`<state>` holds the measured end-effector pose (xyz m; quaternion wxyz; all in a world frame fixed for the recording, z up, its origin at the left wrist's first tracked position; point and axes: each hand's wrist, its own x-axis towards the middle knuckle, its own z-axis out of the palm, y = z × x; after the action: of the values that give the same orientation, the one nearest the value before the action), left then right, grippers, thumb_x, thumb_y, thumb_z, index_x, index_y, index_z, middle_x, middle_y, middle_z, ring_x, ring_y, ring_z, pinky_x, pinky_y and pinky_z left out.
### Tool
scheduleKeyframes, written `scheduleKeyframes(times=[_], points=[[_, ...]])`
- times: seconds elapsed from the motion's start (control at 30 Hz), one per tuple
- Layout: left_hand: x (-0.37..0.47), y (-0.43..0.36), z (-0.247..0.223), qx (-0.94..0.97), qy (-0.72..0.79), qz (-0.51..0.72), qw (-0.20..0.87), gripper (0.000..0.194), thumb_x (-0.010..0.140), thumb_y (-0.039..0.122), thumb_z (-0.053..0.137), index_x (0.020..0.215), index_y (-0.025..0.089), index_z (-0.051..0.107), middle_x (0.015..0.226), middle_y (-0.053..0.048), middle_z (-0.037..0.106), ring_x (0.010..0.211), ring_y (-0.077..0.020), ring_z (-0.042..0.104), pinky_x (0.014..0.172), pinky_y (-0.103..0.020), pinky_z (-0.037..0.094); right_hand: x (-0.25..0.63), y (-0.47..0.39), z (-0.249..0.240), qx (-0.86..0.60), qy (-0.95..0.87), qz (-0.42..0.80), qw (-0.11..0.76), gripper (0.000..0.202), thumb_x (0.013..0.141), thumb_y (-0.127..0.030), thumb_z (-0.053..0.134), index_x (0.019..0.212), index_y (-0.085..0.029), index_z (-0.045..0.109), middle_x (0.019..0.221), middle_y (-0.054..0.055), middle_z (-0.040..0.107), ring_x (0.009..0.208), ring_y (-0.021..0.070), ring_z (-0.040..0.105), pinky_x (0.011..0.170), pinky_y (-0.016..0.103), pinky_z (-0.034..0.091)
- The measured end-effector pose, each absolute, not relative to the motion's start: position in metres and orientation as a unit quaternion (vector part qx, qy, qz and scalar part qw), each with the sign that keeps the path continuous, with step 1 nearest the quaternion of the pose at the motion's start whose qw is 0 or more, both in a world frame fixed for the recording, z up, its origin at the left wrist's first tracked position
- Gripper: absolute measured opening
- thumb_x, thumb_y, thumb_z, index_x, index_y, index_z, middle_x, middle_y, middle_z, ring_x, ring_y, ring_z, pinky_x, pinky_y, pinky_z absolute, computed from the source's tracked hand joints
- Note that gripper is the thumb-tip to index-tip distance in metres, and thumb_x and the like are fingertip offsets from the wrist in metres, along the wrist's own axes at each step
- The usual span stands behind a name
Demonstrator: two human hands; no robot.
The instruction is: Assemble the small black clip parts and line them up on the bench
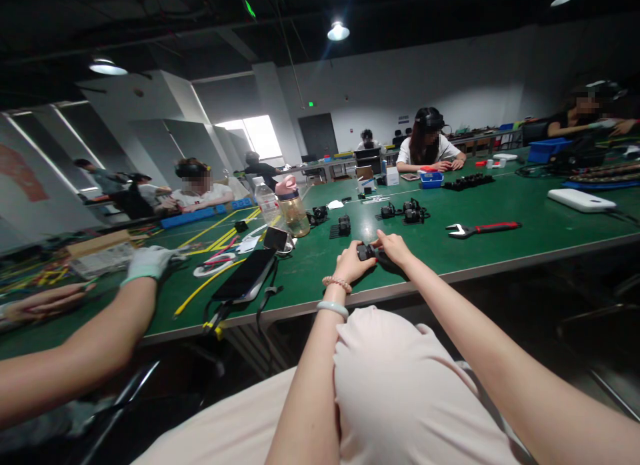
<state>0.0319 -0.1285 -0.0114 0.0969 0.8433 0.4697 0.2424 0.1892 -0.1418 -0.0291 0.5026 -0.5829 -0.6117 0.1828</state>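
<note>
At the table's near edge, my left hand is closed around a small black ribbed fitting. My right hand meets it from the right, its thumb and fingers pinched at the fitting's right end. Beyond my hands lie similar black fittings in a loose group, and another black piece with thin prongs. An adjustable wrench with a red and black handle rests to the right of my right hand. The fitting's exact kind is too small to tell.
Left of my hands are a dark phone with cables, a yellow tube, a drink bottle and a water bottle. A co-worker's gloved hand works at the left. A white power bank and blue tray lie right.
</note>
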Motion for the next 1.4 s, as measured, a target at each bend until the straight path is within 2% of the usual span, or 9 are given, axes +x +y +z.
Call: scheduleKeyframes(times=[0.5,0.67,0.93,1.4], points=[[0.034,-0.135,-0.005,0.835,0.487,0.231,0.108,0.062,0.058,0.049,0.058,0.111,0.023,0.039,0.099,-0.006,0.056,0.091,-0.0207,0.052,0.079,-0.03,0.035,0.19,-0.141,-0.03,-0.594,-0.621,0.174,0.48,0.061,0.079,-0.054,0.022,0.07,-0.016,0.069,0.072,0.007,0.066,0.076,0.0173,0.06,0.076,0.025,0.04],[0.034,-0.135,-0.005,0.836,0.485,0.232,0.108,0.061,0.059,0.049,0.058,0.111,0.024,0.04,0.098,-0.005,0.056,0.091,-0.0207,0.052,0.078,-0.03,0.035,0.189,-0.141,-0.029,-0.597,-0.614,0.171,0.487,0.061,0.079,-0.054,0.021,0.073,-0.017,0.069,0.071,0.006,0.066,0.075,0.0172,0.06,0.076,0.026,0.04],[0.034,-0.133,-0.006,0.839,0.48,0.234,0.107,0.06,0.059,0.051,0.057,0.11,0.024,0.04,0.096,-0.004,0.057,0.09,-0.021,0.052,0.078,-0.03,0.035,0.189,-0.152,-0.021,-0.559,-0.597,0.114,0.564,0.058,0.081,-0.05,0.02,0.08,-0.019,0.068,0.076,0.004,0.066,0.079,0.0157,0.058,0.075,0.024,0.04],[0.034,-0.134,-0.005,0.836,0.487,0.229,0.112,0.062,0.059,0.05,0.057,0.111,0.024,0.039,0.099,-0.006,0.056,0.093,-0.0213,0.052,0.079,-0.031,0.035,0.188,-0.154,-0.018,-0.556,-0.6,0.123,0.562,0.056,0.08,-0.05,0.023,0.077,-0.018,0.069,0.069,0.003,0.066,0.072,0.0144,0.058,0.069,0.022,0.041]])
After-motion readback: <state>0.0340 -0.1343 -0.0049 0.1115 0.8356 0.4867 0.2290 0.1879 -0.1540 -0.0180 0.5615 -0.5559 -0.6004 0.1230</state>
